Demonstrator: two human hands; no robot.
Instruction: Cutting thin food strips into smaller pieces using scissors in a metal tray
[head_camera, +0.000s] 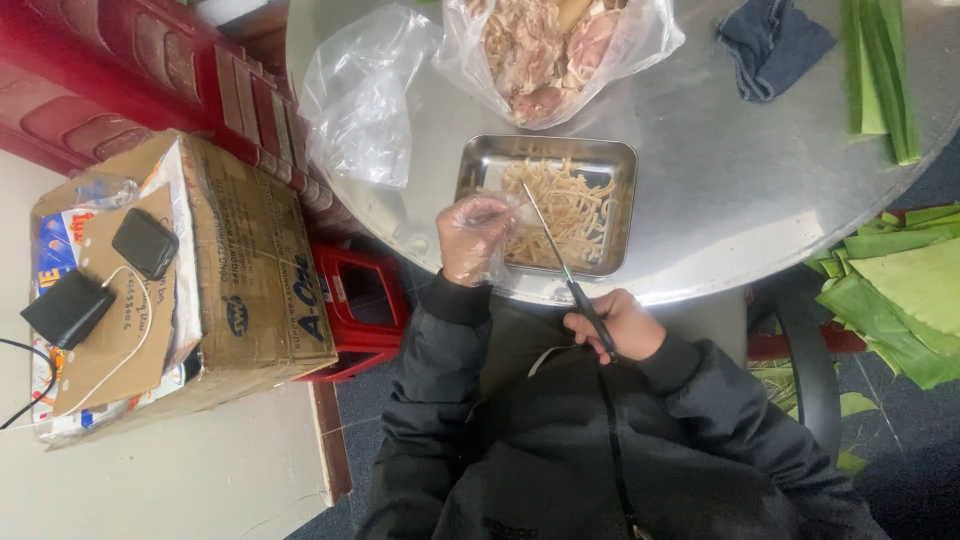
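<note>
My left hand (472, 236) wears a clear plastic glove and pinches a pale strip of food at the left edge of a rectangular steel tray (478, 160). The tray holds a heap of thin pale strips (565, 215). My right hand (618, 325) grips the dark handles of a pair of scissors (560, 262), whose long blades reach up over the tray toward the left hand's fingertips. Both hands sit at the near edge of a round metal table (720, 190).
A clear bag of pale meat pieces (545, 50) lies behind the tray, an empty plastic bag (365, 95) to its left. A dark cloth (772, 42) and green leaves (880, 70) lie far right. More leaves (905, 290) are stacked low right. A cardboard box (230, 270) with small devices stands left.
</note>
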